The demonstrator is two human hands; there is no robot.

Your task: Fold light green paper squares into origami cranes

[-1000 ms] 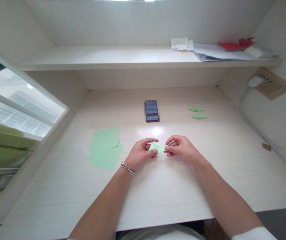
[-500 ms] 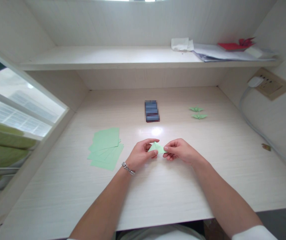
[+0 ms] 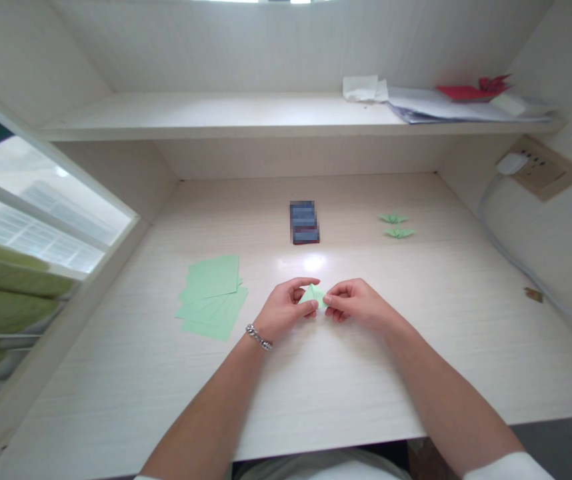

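A small piece of folded light green paper is held between both hands, just above the pale desktop. My left hand pinches its left part, thumb in front and index finger stretched along the top. My right hand grips the paper's right edge between thumb and fingers. Parts of the paper are hidden behind the fingertips. Left of my hands lies a loose fan of green paper sheets. Two folded green paper cranes, a rear crane and a front crane, rest at the back right.
A phone lies on the desk beyond my hands. A white shelf above carries papers and red folded paper. On the right, a cable runs from a wall socket. A green curtain hangs at left.
My right hand has moved slightly left, closer to my left hand. Less of the folded paper's right side shows between them. The other things have stayed put.
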